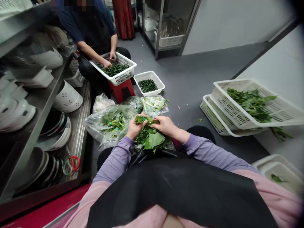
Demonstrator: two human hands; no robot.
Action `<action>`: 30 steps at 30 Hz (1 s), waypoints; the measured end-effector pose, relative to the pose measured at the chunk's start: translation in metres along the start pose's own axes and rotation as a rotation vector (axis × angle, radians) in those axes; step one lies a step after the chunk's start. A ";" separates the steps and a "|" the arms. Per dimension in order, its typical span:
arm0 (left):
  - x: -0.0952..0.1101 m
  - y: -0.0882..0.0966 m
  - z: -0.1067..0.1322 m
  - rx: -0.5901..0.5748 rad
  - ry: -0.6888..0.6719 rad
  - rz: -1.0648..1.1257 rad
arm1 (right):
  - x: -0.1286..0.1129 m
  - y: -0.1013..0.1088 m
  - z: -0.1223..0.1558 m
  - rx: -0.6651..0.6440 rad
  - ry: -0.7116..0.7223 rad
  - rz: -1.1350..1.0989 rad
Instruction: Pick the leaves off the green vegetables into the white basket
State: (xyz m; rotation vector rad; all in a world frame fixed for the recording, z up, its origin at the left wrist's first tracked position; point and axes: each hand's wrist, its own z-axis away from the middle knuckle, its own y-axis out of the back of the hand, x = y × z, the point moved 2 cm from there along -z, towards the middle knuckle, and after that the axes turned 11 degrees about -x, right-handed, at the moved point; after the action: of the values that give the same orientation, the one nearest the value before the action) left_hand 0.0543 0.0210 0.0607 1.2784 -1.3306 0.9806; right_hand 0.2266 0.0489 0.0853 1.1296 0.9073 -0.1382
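Left hand and right hand grip a teal-banded bunch of green, leafy stems, presumably light and easily bruised, best held by its stalks.

Large leaf: smooth, faint sheen
Bags: clear plastic, crinkled, glossy
Right-hand basket: white plastic, perforated walls
Stool: red plastic, smooth
Shelf rack: grey metal, dull shine, streaked
Apron: black, mostly matt, smooth
Sleeves: purple cloth, finely striped
Curtain: red cloth, folded
Floor: grey, smooth, low sheen
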 end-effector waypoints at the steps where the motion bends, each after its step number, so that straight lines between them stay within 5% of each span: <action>1: -0.001 0.001 0.000 0.038 -0.003 0.021 | -0.002 -0.004 0.000 0.049 0.002 0.020; 9: -0.010 -0.011 0.006 0.307 -0.018 0.025 | -0.006 -0.028 0.002 0.134 -0.096 0.034; 13: -0.008 -0.011 0.004 0.235 -0.056 -0.016 | 0.000 -0.030 0.000 0.195 0.049 0.049; 16: -0.006 -0.007 0.001 0.180 -0.056 -0.013 | 0.006 -0.030 -0.005 0.173 0.088 -0.170; 22: -0.008 -0.001 -0.001 0.065 -0.049 -0.062 | 0.010 -0.020 -0.015 -0.109 0.031 -0.424; 26: -0.010 0.001 -0.002 -0.051 -0.035 -0.090 | 0.004 -0.001 -0.018 -0.403 0.054 -0.254; 30: -0.005 0.000 -0.001 -0.118 -0.023 -0.060 | -0.001 0.014 -0.017 -0.557 0.107 -0.117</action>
State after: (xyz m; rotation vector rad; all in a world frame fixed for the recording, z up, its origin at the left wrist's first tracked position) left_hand 0.0539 0.0226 0.0558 1.2357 -1.3404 0.8362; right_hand 0.2241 0.0691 0.0937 0.5702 1.0259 0.0797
